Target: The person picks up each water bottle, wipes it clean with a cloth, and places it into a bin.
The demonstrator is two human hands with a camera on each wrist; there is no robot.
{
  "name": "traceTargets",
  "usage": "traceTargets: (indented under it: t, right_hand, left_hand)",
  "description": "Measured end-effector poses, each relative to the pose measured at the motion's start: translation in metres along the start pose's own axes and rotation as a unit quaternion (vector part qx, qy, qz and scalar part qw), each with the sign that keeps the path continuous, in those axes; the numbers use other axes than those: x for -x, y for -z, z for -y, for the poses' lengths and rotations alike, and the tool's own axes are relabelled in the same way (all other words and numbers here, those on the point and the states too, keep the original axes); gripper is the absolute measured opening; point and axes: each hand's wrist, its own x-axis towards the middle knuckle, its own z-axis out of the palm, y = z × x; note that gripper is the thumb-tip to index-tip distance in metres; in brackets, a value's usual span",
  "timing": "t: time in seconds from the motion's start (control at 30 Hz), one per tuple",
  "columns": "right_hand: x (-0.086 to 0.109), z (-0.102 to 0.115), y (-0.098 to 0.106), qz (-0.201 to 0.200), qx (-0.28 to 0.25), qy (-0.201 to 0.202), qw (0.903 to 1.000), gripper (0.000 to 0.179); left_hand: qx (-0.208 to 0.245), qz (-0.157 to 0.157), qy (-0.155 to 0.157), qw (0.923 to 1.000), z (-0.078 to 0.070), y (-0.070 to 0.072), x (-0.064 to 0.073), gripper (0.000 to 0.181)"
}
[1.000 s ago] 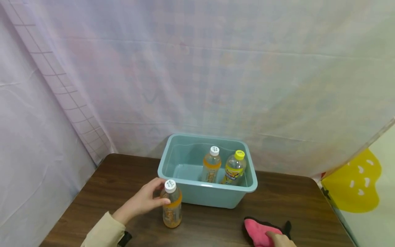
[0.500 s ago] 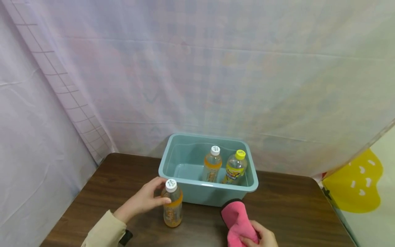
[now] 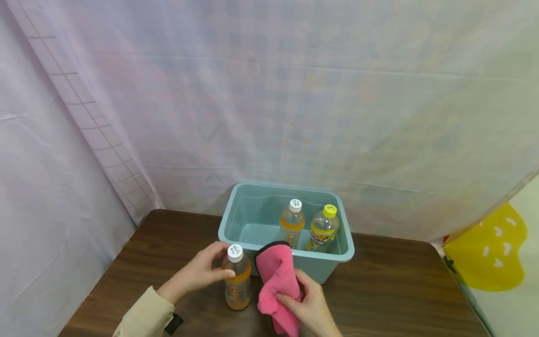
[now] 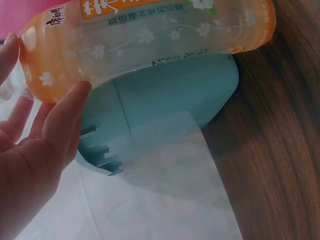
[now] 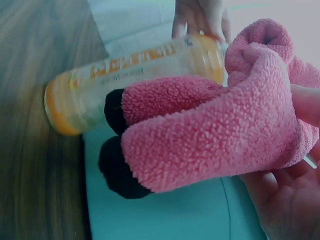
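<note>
A clear plastic bottle (image 3: 238, 285) with an orange-printed label and a white cap stands upright on the table. My left hand (image 3: 202, 269) grips it near the shoulder, thumb in front and fingers behind; the left wrist view shows the fingers around the orange end of the bottle (image 4: 150, 42). Just right of it, my right hand (image 3: 309, 302) pinches a folded pink cloth (image 3: 279, 285) with black edging. In the right wrist view the fluffy cloth (image 5: 210, 125) hangs close in front of the bottle (image 5: 135, 75); whether they touch I cannot tell.
Behind the hands sits a light blue plastic basin (image 3: 229, 224). Inside it stand a white-capped bottle (image 3: 291, 227) and a yellow-capped bottle (image 3: 322, 231). The dark wooden table (image 3: 391, 285) ends at a pale curtain (image 3: 269, 117). A yellow cut-out shape (image 3: 488, 252) is at the right.
My right hand has picked the pink cloth up off the table at the right and brought it left, beside the bottle. The left hand keeps its grip in the same place.
</note>
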Motion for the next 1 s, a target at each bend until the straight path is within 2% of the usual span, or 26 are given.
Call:
traceTargets:
  t: [0.17, 0.33, 0.57, 0.67, 0.83, 1.0]
  right_hand:
    - [-0.015, 0.003, -0.02, 0.001, -0.022, -0.007, 0.9997, 0.032]
    - [-0.024, 0.009, -0.037, -0.002, -0.009, -0.007, 0.9999, 0.037]
    - [-0.033, 0.034, -0.052, -0.03, 0.061, 0.053, 0.9963, 0.048]
    - [-0.036, 0.025, -0.059, -0.046, 0.081, 0.06, 0.9939, 0.051]
    - [-0.033, 0.0, -0.066, -0.058, 0.099, 0.06, 0.9916, 0.048]
    - [-0.022, -0.017, -0.071, -0.058, 0.116, 0.033, 0.991, 0.04]
  left_hand:
    - [-0.006, -0.004, -0.001, 1.0, 0.0, 0.001, 0.0, 0.044]
    - [-0.009, -0.016, -0.022, 0.9996, 0.0, 0.0, 0.001, 0.043]
    - [-0.014, -0.024, -0.035, 0.999, 0.001, -0.001, 0.001, 0.039]
    - [-0.026, -0.03, -0.042, 0.9983, 0.003, -0.001, 0.001, 0.038]
    - [-0.017, -0.039, -0.074, 0.9964, 0.004, -0.003, 0.001, 0.037]
    - [-0.019, -0.044, -0.081, 0.9955, 0.005, -0.005, 0.002, 0.039]
